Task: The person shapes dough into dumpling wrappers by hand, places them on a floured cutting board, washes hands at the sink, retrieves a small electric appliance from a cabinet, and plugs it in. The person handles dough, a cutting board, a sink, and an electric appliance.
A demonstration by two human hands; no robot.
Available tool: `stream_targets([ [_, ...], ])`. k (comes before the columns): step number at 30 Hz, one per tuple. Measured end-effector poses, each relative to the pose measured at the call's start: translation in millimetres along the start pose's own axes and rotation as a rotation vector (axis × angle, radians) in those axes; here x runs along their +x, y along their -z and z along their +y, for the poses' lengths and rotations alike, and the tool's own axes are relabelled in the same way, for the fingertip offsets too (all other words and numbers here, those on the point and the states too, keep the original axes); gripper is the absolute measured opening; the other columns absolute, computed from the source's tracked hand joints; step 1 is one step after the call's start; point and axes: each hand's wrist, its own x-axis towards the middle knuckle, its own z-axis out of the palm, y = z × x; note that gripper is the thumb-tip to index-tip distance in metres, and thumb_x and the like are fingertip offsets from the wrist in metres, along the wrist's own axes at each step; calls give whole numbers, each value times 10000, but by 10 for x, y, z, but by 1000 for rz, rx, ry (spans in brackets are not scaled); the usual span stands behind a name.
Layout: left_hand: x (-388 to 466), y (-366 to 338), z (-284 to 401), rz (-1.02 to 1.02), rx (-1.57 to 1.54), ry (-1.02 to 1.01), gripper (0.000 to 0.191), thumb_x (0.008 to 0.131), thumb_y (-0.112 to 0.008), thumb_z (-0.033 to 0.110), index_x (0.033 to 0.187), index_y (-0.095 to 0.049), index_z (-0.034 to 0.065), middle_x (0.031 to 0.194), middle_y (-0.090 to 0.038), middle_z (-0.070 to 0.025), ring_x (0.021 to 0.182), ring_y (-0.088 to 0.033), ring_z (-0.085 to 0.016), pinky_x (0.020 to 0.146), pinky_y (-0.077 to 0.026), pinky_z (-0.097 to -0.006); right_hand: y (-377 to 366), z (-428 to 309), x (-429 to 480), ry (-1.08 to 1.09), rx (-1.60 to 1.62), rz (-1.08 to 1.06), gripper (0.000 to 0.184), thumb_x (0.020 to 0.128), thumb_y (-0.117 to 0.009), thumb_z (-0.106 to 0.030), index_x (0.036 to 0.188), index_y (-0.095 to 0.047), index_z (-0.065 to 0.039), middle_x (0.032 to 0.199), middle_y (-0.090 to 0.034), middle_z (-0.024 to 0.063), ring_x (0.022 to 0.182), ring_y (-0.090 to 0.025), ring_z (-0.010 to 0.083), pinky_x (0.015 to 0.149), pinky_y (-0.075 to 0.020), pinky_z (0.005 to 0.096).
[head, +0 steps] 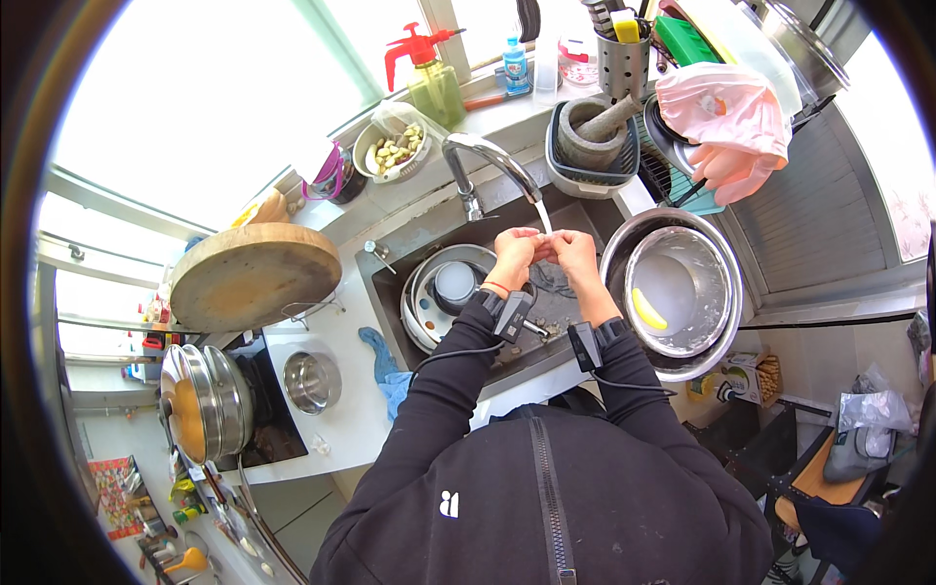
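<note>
My left hand (514,252) and my right hand (575,256) meet fingertip to fingertip below a chrome faucet (512,167). A stream of water (543,217) falls from its spout onto the fingers. Whether something small is pinched between them is hidden. Under the hands lies a steel sink (504,376), with stacked bowls (424,322) in its left part and scraps (550,323) on its floor. To the right of my right hand, a steel bowl (713,333) sits inside a larger steel basin (736,307). A curved yellow piece (648,310) lies in the inner bowl.
A stone mortar (585,150) stands behind the sink at right, near pink rubber gloves (731,124). A basket of garlic cloves (395,150) and a spray bottle (433,91) line the sill. Leftward are a round wooden chopping board (256,278), blue cloth (387,373) and steel bowl (311,382).
</note>
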Motion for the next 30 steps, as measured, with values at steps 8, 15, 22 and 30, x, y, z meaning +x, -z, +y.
stream_targets([
  [8, -27, 62, 62, -38, 65, -65, 92, 903, -629, -23, 977, -574, -27, 912, -690, -163, 802, -720, -260, 725, -619, -350, 32, -94, 30, 110, -279, -78, 170, 919, -605, -93, 888, -702, 43, 719, -693, 80, 593, -632, 117, 549, -521, 256],
  [15, 9, 81, 80, -136, 130, -110, 95, 938, -594, 1, 1015, -592, -55, 953, -699, -174, 829, -721, -261, 746, -618, -350, 44, -113, 6, 32, -144, -43, 147, 902, -612, -83, 889, -706, 30, 715, -683, 66, 609, -636, 114, 560, -523, 255],
  [22, -10, 63, -31, -171, 103, -126, 170, 995, -539, 85, 1036, -638, -48, 972, -706, -150, 845, -721, -241, 793, -602, -338, 18, 19, 69, 154, -98, 30, 154, 939, -596, -79, 962, -695, 37, 810, -703, 65, 688, -663, 123, 635, -545, 254],
  [30, -43, 74, -21, -178, 112, -113, 185, 991, -549, 92, 1039, -666, -44, 945, -712, -116, 813, -717, -206, 757, -595, -309, 84, 43, 141, 140, -55, -95, 153, 938, -597, -56, 981, -689, 58, 874, -715, 80, 755, -672, 131, 693, -555, 271],
])
